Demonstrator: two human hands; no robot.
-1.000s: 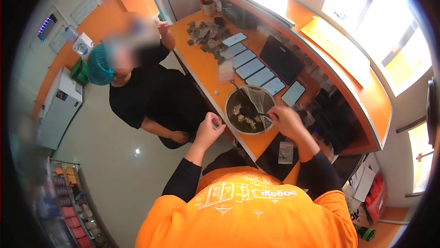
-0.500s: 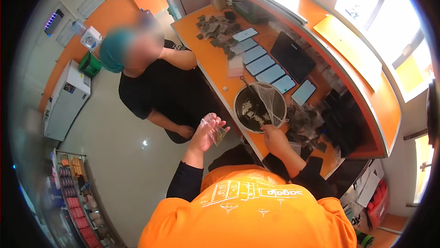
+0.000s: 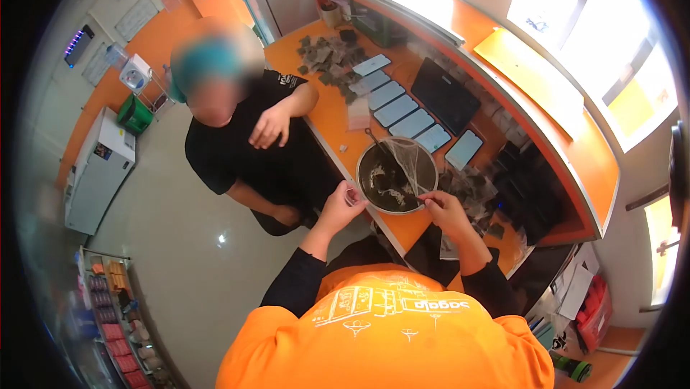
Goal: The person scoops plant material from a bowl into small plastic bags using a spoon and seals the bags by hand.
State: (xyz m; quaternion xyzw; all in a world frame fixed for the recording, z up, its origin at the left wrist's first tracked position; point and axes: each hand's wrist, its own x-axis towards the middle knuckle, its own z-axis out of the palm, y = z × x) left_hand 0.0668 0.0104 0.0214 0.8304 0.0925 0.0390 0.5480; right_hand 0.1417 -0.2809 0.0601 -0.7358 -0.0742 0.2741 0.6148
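Note:
A round metal bowl (image 3: 361, 186) stands at the counter's near edge, holding a dark mass with whitish bits. A long thin handle (image 3: 371, 135) and a crumpled clear plastic film (image 3: 407, 159) lie across its right side. Just left of the rim, my left hand (image 3: 339, 209) is closed on a small clear plastic bag (image 3: 351, 197), mostly hidden by the fingers. My right hand (image 3: 447, 213) pinches at the bowl's near right rim; what it grips there is too small to make out.
Several phones (image 3: 395, 110) lie in a row behind the bowl, beside a black laptop-like device (image 3: 445, 94). Small packets pile up at the far end (image 3: 330, 55) and right of the bowl (image 3: 471, 191). A co-worker (image 3: 251, 137) in black stands left of the counter.
My left hand has moved right and up to the bowl with the plastic bag. My right hand stays at the rim. The co-worker's raised hand has dropped from the face to the chest.

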